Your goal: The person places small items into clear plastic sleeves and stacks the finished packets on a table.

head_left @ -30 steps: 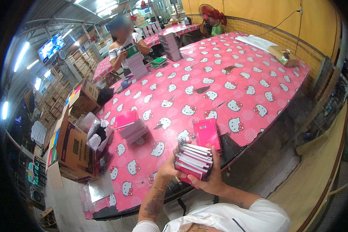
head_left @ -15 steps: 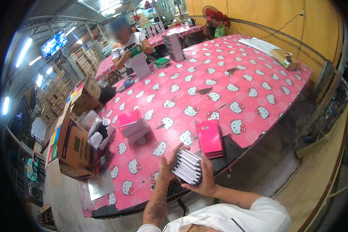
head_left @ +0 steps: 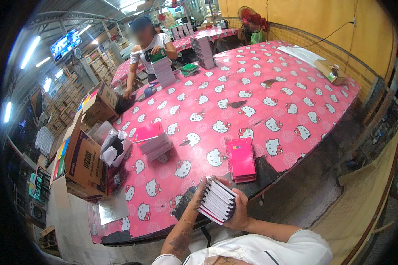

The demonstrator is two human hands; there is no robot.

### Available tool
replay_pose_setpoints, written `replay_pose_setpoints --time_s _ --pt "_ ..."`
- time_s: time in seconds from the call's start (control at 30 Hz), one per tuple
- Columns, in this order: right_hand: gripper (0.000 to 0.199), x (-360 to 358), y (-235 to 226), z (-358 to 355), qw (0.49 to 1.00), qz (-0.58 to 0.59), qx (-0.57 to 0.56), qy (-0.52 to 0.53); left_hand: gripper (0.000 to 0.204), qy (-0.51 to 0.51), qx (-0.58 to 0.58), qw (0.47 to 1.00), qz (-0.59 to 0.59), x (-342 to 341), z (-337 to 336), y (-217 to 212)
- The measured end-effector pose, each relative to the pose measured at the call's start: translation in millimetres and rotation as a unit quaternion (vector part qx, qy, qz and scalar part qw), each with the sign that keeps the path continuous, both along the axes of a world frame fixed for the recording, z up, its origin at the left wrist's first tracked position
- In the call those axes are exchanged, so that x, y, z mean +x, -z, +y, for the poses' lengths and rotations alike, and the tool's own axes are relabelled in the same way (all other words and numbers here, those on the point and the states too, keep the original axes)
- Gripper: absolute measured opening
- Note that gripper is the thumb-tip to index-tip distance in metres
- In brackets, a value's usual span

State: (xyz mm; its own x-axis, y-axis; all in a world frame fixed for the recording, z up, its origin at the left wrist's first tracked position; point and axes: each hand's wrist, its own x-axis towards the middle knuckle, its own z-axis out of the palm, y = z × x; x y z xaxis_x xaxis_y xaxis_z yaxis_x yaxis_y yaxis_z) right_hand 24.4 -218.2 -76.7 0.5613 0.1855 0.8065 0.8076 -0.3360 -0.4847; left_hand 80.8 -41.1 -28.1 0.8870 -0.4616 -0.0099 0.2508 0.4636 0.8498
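Note:
A handful of small spiral notebooks (head_left: 217, 200) is held at the table's near edge, white page edges and dark coil bindings facing up. My left hand (head_left: 202, 191) presses on their left side, its fingers partly hidden behind them. On the right side my right hand (head_left: 240, 211) is wrapped round the same bundle. Just beyond lies a short pile of pink spiral notebooks (head_left: 242, 160), flat on the table. Further left stands a taller stack of pink-covered notebooks (head_left: 151, 143), its page edges showing.
The table (head_left: 185, 170) has a pink cat-print cover, torn at the near edge. Open cardboard boxes (head_left: 86, 165) and a plastic bag (head_left: 115, 148) line its left side. Across it a co-worker (head_left: 152, 48) holds a green notebook beside tall stacks (head_left: 203, 53). A small carton (head_left: 331, 72) sits far right.
The bundle in my hands has tilted, showing more of its page edges and coils. The co-worker's one hand has gone down toward the box at the table's left side.

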Motion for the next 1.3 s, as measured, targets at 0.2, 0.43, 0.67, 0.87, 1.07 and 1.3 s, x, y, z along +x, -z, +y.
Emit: replay_pose_setpoints --time_s 0.2,0.43,0.67,0.87,1.07,1.3 --pt "0.128 -1 1 3 0.999 0.032 -0.001 -0.006 0.079 -0.017 -0.04 0.996 0.08 -5 -10 4" --pt "0.131 1 -2 -1 0.999 0.027 -0.015 0.007 0.074 0.045 -0.07 0.994 0.07 -1 7 38" --pt "0.127 -3 15 4 0.997 0.069 -0.014 -0.031 0.072 -0.015 -0.036 0.997 0.062 -8 3 13" --pt "0.109 20 -47 10 0.944 0.293 0.099 -0.112 0.069 -0.205 0.028 0.962 0.181 -30 13 8" --pt "0.064 91 -86 39 0.669 0.596 0.277 -0.348 0.069 -0.207 0.083 0.975 0.015 -28 33 -33" --pt "0.071 157 -38 77 0.652 0.661 0.192 -0.318 0.044 -0.285 0.114 0.945 0.11 9 55 -22"
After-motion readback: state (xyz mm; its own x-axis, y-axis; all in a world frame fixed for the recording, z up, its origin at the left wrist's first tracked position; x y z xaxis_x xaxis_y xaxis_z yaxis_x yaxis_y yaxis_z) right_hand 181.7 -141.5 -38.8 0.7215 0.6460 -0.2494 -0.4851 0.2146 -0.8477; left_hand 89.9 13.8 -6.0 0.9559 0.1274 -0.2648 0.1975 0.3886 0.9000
